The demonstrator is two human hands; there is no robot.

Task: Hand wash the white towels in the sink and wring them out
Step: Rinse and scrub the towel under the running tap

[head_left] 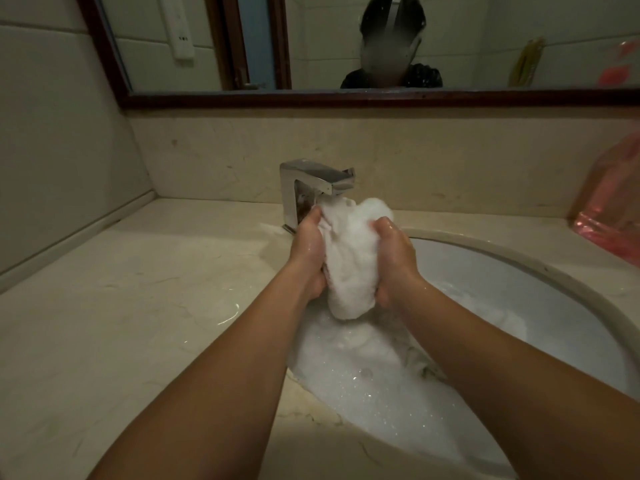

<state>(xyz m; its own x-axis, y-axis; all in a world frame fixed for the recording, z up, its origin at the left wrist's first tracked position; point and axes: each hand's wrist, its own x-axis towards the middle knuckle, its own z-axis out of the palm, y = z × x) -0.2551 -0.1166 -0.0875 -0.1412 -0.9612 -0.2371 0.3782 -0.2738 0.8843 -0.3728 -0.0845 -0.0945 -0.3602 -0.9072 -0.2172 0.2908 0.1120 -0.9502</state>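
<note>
Though wet, hands [308,252] [394,254] tight round towel [349,261]

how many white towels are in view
2: the held towel, bunched between left hand and right hand above the sink; a second towel lies in the suds below. Foam may hide more.

One left hand [309,258]; one right hand [394,261]; one white towel [349,258] (more under suds [381,386], uncountable); one tap [311,178]; one sink [502,271].

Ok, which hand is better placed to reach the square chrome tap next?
Left. The left hand grips the bunched white towel right beside the square chrome tap; the right hand sits on the towel's far side, over the white oval sink.
</note>
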